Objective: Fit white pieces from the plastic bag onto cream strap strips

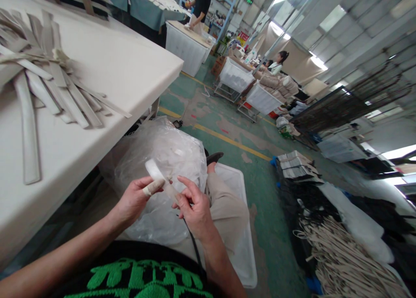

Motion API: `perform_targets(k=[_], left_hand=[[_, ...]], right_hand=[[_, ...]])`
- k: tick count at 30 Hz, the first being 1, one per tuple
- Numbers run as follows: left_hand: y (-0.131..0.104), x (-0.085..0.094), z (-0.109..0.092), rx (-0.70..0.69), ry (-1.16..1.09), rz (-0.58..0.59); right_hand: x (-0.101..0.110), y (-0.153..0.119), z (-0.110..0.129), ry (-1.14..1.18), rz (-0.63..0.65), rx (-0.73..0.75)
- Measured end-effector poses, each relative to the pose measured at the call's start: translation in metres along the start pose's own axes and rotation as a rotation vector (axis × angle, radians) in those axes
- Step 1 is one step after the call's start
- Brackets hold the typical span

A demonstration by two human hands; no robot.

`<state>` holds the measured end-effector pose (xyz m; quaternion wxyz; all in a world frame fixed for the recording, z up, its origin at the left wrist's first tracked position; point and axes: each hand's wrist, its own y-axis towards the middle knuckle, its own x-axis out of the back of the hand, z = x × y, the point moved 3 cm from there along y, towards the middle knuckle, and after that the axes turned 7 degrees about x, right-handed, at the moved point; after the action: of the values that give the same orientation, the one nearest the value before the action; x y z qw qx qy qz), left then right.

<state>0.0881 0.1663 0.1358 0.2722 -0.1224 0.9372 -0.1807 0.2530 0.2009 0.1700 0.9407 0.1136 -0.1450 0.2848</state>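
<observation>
A short pale strip [155, 169] is held between my two hands, above a clear plastic bag. My left hand [136, 199] pinches it near the middle; a beige wrap covers one fingertip. The strip's white upper end curls up past the fingers. My right hand [195, 204] grips the lower end between thumb and fingers, with the index finger partly stretched out. The clear plastic bag [175, 146] lies bunched under and behind both hands. On the table at the left rests a tied bundle of beige strips [61, 79].
The cream table [136, 63] has its corner ahead on the left. A white bin [242, 246] stands beside my leg. At the lower right lies a heap of beige cords [344, 254]. A person [201, 5] works at a far table; another sits farther right.
</observation>
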Motion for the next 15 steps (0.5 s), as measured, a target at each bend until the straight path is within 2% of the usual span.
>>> perform_targets(k=[5, 10, 12, 15], left_hand=[[0.000, 0.007, 0.003, -0.018, 0.085, -0.007], [-0.005, -0.008, 0.012, 0.000, 0.111, 0.169], [-0.006, -0.012, 0.014, 0.028, 0.055, 0.208], [-0.005, -0.011, 0.018, 0.119, -0.127, 0.199]], right_hand=[[0.005, -0.002, -0.001, -0.014, 0.004, -0.013], [0.000, 0.001, 0.002, -0.003, 0.016, -0.007], [-0.003, 0.002, 0.002, -0.004, 0.017, -0.002], [-0.005, 0.003, 0.002, -0.015, 0.018, 0.008]])
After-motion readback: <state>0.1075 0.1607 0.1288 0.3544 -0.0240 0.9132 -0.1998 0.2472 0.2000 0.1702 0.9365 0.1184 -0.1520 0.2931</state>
